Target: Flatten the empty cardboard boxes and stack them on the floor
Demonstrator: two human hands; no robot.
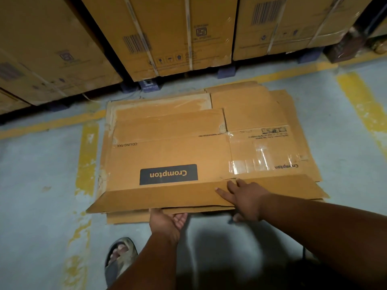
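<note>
You are looking down at one stack of flattened brown cardboard boxes [167, 155] lying on the grey concrete floor [41, 185]; at least three sheets are showing, though the exact count is hard to tell. Your right hand [244, 197] is pressing on the near flap of the top sheet, fingers straight and spread, thumb hidden under the edge. Your left hand [167, 221] is reaching palm-up under the near edge, fingers loosely curled and holding nothing. One grey sandalled foot [120, 256] is standing on the floor beside your left arm. Worn yellow painted lines [87, 155] are framing the stack. Three large strapped brown cartons [167, 34] are standing behind on blue pallet feet [149, 84].
</note>
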